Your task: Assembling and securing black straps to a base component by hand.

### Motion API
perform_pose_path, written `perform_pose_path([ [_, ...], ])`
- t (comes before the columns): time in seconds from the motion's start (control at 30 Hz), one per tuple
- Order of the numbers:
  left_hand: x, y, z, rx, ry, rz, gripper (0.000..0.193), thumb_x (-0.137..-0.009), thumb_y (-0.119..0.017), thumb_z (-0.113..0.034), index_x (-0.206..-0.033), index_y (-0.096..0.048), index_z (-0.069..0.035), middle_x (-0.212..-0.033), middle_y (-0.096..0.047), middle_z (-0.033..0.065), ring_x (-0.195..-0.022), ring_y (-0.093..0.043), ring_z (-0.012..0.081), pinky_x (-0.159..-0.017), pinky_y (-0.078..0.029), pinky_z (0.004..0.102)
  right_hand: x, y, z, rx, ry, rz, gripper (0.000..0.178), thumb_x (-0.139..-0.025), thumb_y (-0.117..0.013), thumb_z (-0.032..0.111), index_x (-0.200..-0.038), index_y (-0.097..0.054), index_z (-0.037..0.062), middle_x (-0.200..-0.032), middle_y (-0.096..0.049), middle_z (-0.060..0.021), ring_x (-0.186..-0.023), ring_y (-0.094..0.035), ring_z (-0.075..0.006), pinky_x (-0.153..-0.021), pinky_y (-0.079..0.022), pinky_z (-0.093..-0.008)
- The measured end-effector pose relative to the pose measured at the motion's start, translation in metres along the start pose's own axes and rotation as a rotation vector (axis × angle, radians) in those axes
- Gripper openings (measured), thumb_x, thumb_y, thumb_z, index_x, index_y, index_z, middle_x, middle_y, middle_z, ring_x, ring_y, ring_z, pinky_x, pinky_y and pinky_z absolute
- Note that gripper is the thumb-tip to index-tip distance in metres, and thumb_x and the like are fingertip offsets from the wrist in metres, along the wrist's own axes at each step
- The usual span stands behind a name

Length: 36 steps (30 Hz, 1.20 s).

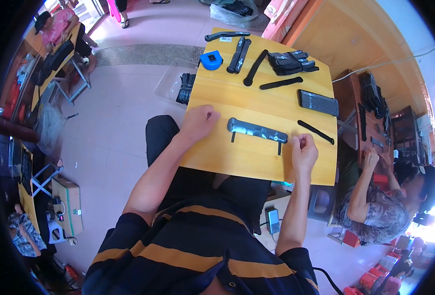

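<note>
— What are the hands doing right now?

— The right hand (303, 150) is curling its fingers in at the right end of the long dark strap piece (256, 131), pinching at something small by the short tab hanging there; I cannot tell whether it is gripping the tab itself. The left hand (200, 120) is resting as a loose fist on the yellow table (227, 157), holding nothing, just beside the strap's left end.

— So which step is this?

— I am judging it as fitting or adjusting the piece, with the strap lying flat between both hands. The next move is likely calling for the left hand to steady the near end.

— And further out?

— A thin black strip (315, 132) is lying near the right hand; a flat black bundle (318, 102) and a blue tape measure (211, 60) are sitting farther back.
</note>
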State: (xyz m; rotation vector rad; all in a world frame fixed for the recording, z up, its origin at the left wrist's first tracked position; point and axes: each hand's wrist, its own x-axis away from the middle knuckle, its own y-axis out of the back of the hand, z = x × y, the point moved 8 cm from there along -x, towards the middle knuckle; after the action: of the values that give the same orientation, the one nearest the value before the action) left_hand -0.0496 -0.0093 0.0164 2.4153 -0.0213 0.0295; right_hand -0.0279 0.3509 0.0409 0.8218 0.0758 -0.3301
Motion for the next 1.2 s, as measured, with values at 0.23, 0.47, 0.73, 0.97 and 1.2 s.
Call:
perform_pose_path([
  [0.23,-0.018,-0.008,-0.08,-0.058,-0.348,-0.335,0.016,-0.093,-0.06,-0.018,-0.086,-0.063,-0.005,-0.081,-0.065,0.0167,-0.079,-0.066,0.0368,-0.068,-0.052,0.0478,-0.008,-0.049,0.084,0.038,0.457,-0.121,0.044,-0.088,-0.064,0.005,-0.13,-0.053,-0.0013,-0.132,-0.054,-0.025,-0.127,-0.049,-0.0431,-0.109,-0.039,-0.0497],
  [0.47,-0.042,-0.08,-0.099,-0.3,-0.631,-0.256,0.009,-0.089,-0.061,-0.016,-0.086,-0.064,-0.009,-0.087,-0.061,0.011,-0.087,-0.06,0.0334,-0.071,-0.05,0.0466,-0.028,-0.116,0.088,0.227,0.39,-0.042,0.054,-0.092,-0.062,0.015,-0.143,-0.047,0.0063,-0.152,-0.036,-0.0263,-0.145,-0.029,-0.0472,-0.115,-0.023,-0.0686],
  [0.73,-0.035,-0.08,-0.094,-0.341,-0.646,-0.297,0.009,-0.086,-0.061,-0.017,-0.088,-0.065,-0.01,-0.095,-0.059,0.0082,-0.096,-0.057,0.0291,-0.082,-0.046,0.043,-0.029,-0.123,0.07,0.249,0.4,0.062,0.048,-0.098,-0.058,0.027,-0.141,-0.05,0.009,-0.15,-0.039,-0.0226,-0.144,-0.031,-0.0477,-0.112,-0.025,-0.0699],
  [0.97,-0.042,-0.088,-0.095,-0.301,-0.704,-0.312,0.008,-0.081,-0.061,-0.01,-0.088,-0.064,-0.008,-0.093,-0.057,0.0099,-0.094,-0.057,0.0309,-0.079,-0.047,0.0435,-0.041,-0.089,0.042,0.397,0.4,0.0,0.045,-0.099,-0.058,0.03,-0.138,-0.052,0.0082,-0.148,-0.041,-0.021,-0.142,-0.032,-0.0465,-0.111,-0.026,-0.0698],
  [1.2,-0.044,-0.083,-0.101,-0.322,-0.792,-0.257,0.013,-0.08,-0.062,-0.009,-0.092,-0.065,-0.006,-0.095,-0.059,0.0118,-0.093,-0.058,0.0336,-0.08,-0.047,0.0448,-0.05,-0.1,0.03,0.364,0.332,0.135,0.051,-0.102,-0.051,0.035,-0.142,-0.052,0.004,-0.155,-0.038,-0.0247,-0.151,-0.024,-0.0431,-0.119,-0.017,-0.0657],
])
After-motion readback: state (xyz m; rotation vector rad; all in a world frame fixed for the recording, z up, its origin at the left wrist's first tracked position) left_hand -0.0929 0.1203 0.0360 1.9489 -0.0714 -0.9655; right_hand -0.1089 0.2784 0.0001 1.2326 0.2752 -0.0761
